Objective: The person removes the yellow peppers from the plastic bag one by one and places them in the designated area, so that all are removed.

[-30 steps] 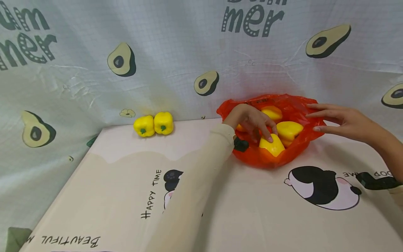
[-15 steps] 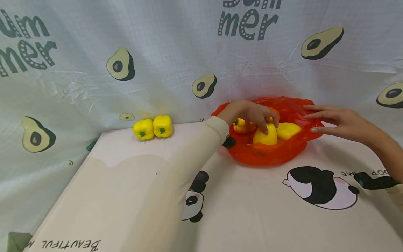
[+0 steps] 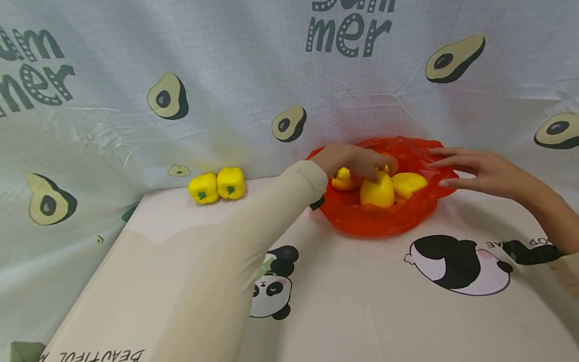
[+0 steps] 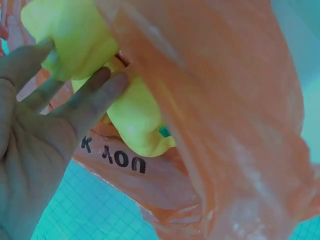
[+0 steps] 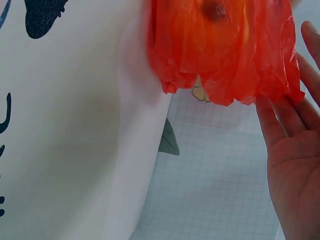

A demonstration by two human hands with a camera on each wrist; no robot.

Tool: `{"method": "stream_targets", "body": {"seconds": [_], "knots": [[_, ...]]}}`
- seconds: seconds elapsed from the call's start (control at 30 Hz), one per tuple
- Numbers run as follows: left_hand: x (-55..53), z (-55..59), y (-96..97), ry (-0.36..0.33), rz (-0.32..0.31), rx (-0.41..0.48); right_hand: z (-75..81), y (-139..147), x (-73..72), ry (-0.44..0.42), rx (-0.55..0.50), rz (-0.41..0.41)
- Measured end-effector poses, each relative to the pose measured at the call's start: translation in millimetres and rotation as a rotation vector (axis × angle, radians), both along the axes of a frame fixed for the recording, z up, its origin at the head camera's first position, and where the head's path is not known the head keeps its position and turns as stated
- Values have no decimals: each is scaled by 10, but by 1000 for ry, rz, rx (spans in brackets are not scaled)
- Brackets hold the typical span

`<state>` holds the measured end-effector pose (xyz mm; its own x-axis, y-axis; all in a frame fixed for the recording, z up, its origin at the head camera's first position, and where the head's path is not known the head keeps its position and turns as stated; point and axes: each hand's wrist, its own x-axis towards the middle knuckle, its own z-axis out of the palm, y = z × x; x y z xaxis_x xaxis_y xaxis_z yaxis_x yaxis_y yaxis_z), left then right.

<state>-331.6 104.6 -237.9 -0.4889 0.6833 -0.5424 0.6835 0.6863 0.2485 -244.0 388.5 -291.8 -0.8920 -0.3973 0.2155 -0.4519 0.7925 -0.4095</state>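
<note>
Yellow bell pepper pair (image 3: 230,183), touching, green stems forward, at far edge of the desk (image 3: 353,301). Left hand (image 3: 355,160) in red plastic bag (image 3: 382,222), grip loose, fingers extended and apart, fingertips at yellow peppers (image 3: 377,192) inside. Right hand (image 3: 488,172): grip apart, fingertips touching bag's right rim.

Under the left hand (image 3: 348,160), the bag (image 3: 377,223) is see-through red with black lettering; the produce (image 3: 377,193) inside is yellow. Left of that hand, 2 peppers (image 3: 231,181) are bright yellow with green stems. Its sleeve (image 3: 226,261) is cream. Nearer than both hands, the counter (image 3: 362,322) is beige with black-and-white pandas (image 3: 457,266). Behind them, the pale backdrop (image 3: 226,65) bears green avocados (image 3: 289,123) and grey-green letters (image 3: 348,35).
</note>
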Motion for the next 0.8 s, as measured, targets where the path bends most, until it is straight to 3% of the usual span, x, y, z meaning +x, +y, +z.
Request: {"method": "stream_targets", "body": {"seconds": [0.2, 0.33, 0.4, 0.53, 0.63, 0.7, 0.8], "knots": [[55, 31, 63, 99, -38, 12, 16, -3, -9, -13, -20, 19], [62, 61, 118, 157, -55, -27, 19, -1, -17, -15, -21, 12], [61, 76, 149, 142, -46, -73, 20, -3, -16, -14, -24, 13], [79, 90, 190, 70, 28, -198, 22, -5, -13, -20, -22, 10], [102, 68, 212, 72, 34, -261, 28, -6, -3, -21, -23, 6], [115, 38, 225, 93, -3, -287, 28, -8, 0, -22, -26, 9], [135, -15, 242, 99, -8, -307, 26, -5, 6, -28, -28, 11]]}}
